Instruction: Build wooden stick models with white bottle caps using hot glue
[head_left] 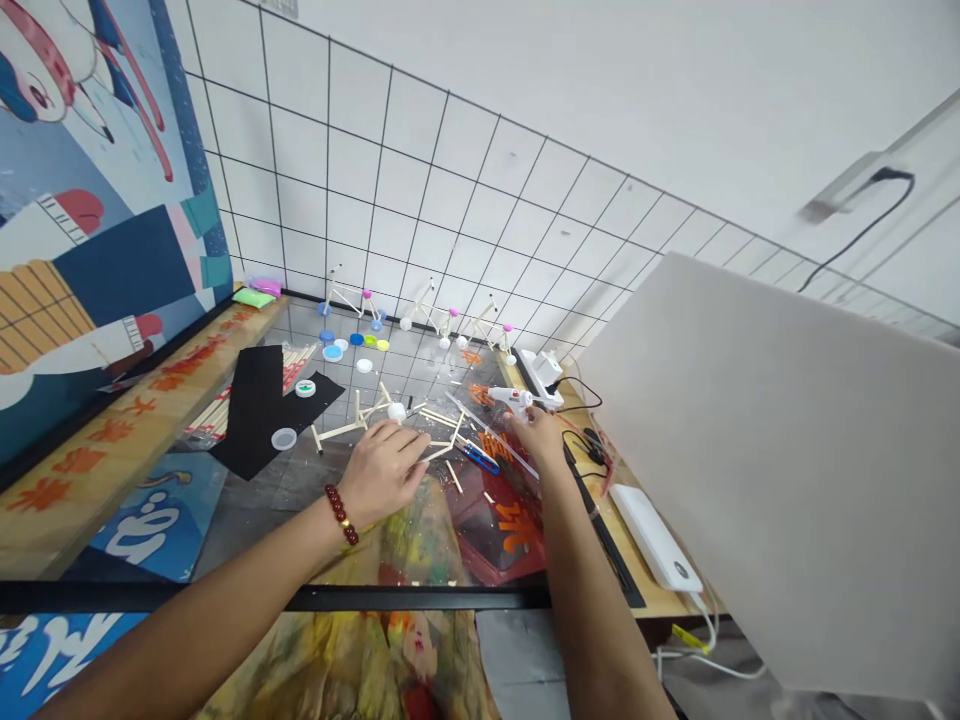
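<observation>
Currently, the right hand (pixel 538 436) grips the glue gun (pixel 511 397) over the right part of the table (pixel 259 548), its nozzle pointing left; the fingers wrap around the handle, partly hidden. The left hand (pixel 386 472) is at the middle, palm down, its fingers curled and close together. I cannot tell whether they pinch anything. Just beyond them lie the stick frame (pixel 337 431) and a white cap (pixel 396 411), with sticks to the right. A blue tool (pixel 481 459) sits between the two hands, near a short loose stick (pixel 454 477).

Farther left, black sheets (pixel 255 402) partly cover bagged sticks (pixel 210 417), and a clear lid (pixel 284 439) rests on the black. At the back, three models (pixel 487 322) with caps at their feet stand before the wire grid (pixel 420 160). Red beads (pixel 341 514) circle the left wrist.
</observation>
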